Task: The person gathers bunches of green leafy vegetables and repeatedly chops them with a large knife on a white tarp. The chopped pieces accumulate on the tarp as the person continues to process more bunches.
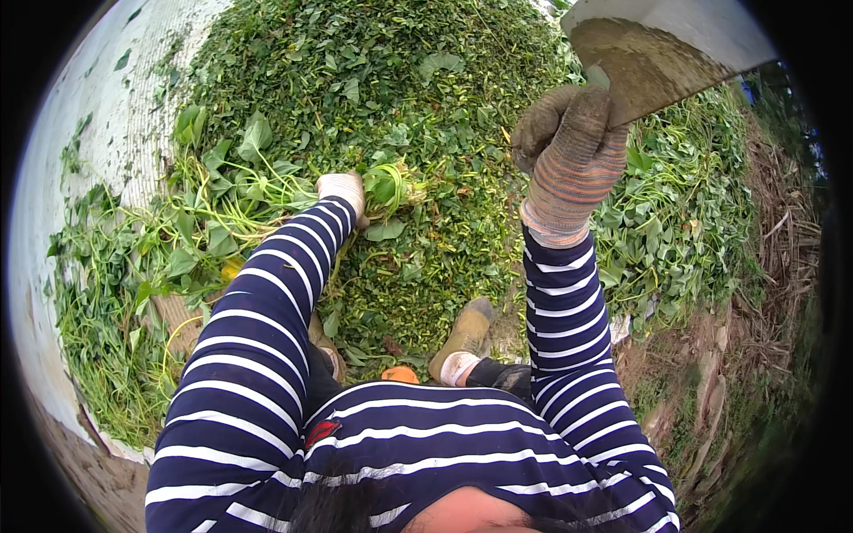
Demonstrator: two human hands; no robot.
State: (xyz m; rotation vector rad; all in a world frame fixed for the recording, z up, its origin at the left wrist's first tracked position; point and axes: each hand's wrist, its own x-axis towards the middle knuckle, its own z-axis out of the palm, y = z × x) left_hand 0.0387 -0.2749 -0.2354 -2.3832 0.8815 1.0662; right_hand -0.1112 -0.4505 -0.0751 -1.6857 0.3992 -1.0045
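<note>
My left hand (342,190), in a pale knit glove, is closed around a bundle of leafy green vines (266,193). The bundle's bunched end sticks out to the right of my fist, and its long stems trail away to the left. In my right hand (573,150), gloved in a soiled striped glove, I grip a broad-bladed cleaver (656,60), raised at the upper right. Its wide metal blade is smeared with brown dirt and has a bit of leaf by the fist. The cleaver's handle is hidden inside the glove. Chopped leaves and stems (400,266) lie below both hands.
Uncut vines are heaped at the left (106,300) and right (673,220). Pale ribbed concrete (140,113) shows at the upper left. My shoe (466,333) rests among the cuttings, near an orange object (400,374). Dry stalks (780,220) line the far right.
</note>
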